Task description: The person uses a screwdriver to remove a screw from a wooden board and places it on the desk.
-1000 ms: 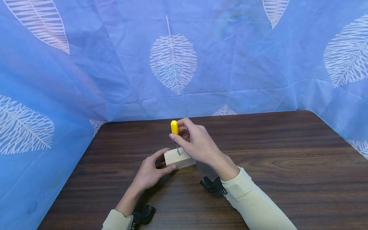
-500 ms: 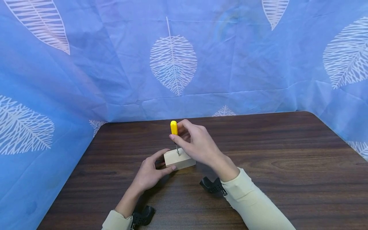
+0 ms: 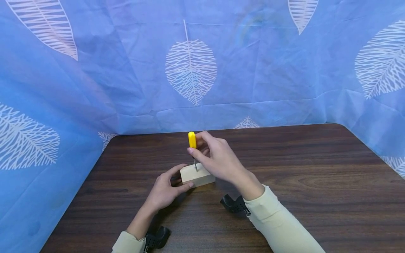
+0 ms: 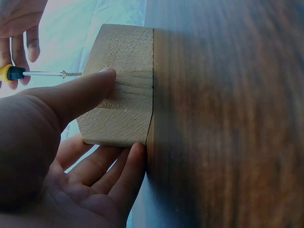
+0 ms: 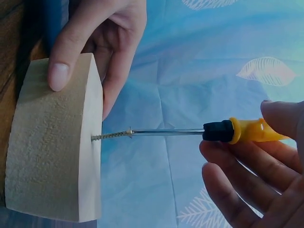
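Observation:
A pale wooden block point(image 3: 197, 180) lies on the dark table. My left hand point(image 3: 166, 189) grips its left end, thumb on the near side and fingers round the far side. Above the block, my right hand point(image 3: 219, 156) pinches the yellow handle of a screwdriver point(image 3: 192, 140), which stands nearly upright. In the right wrist view the screwdriver's metal shaft point(image 5: 166, 132) meets the head of a screw point(image 5: 111, 136). That screw's tip is sunk in the block's top face, with most of its thread showing. The left wrist view shows the thumb point(image 4: 90, 90) pressed along the block's side.
A dark wood-grain table point(image 3: 300, 196) spreads around both hands. Blue cloth with white leaf prints point(image 3: 253, 70) hangs behind it and at the sides. Black wrist devices point(image 3: 233, 203) sit under both forearms, close to the tabletop.
The screwdriver's handle tilts very slightly between frames while the right fingers stay on it. Block and left hand keep their places.

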Demonstrator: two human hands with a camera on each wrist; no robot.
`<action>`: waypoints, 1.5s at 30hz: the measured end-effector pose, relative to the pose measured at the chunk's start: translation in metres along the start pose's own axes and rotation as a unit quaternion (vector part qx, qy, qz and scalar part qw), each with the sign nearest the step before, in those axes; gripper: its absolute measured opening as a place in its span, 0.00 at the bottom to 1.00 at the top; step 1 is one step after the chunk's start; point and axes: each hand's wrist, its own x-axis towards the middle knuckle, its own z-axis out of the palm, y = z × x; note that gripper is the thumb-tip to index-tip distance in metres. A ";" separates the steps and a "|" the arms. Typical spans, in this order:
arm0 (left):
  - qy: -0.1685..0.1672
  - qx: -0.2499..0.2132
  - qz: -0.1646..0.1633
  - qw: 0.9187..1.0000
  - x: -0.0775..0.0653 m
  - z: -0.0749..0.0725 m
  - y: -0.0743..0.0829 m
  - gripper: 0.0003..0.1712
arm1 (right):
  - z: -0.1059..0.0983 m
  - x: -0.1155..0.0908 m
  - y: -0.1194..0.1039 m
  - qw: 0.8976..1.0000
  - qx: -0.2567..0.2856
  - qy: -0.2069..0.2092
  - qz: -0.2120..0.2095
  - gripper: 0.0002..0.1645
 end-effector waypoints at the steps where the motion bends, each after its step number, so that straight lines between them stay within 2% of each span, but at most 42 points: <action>1: 0.000 0.000 -0.001 1.000 0.000 0.000 0.000 0.36 | 0.000 0.000 0.000 1.000 0.001 0.001 0.001 0.15; 10: 0.002 -0.002 -0.001 1.000 -0.001 0.000 0.000 0.36 | 0.001 0.000 -0.001 1.000 -0.013 -0.007 -0.008 0.11; 15: 0.001 -0.006 0.002 1.000 0.000 0.000 0.000 0.35 | 0.000 0.000 -0.002 1.000 -0.020 -0.021 -0.009 0.12; 19: 0.002 -0.008 0.002 1.000 -0.001 0.000 0.000 0.35 | 0.000 0.000 -0.003 1.000 -0.017 -0.017 -0.003 0.14; 25: 0.003 -0.001 0.001 1.000 -0.001 0.000 0.001 0.36 | 0.000 0.000 -0.002 0.999 -0.046 -0.014 -0.003 0.15; 33: 0.000 -0.008 0.001 1.000 -0.001 0.000 -0.001 0.36 | -0.001 -0.001 0.000 0.999 -0.017 -0.030 0.015 0.16; 39: 0.000 -0.006 0.003 1.000 -0.001 0.001 -0.002 0.36 | -0.001 -0.001 0.001 1.000 -0.021 -0.020 -0.003 0.12; 45: -0.001 -0.007 0.004 1.000 0.001 0.000 0.000 0.35 | -0.001 0.000 0.001 0.999 -0.022 -0.031 -0.012 0.10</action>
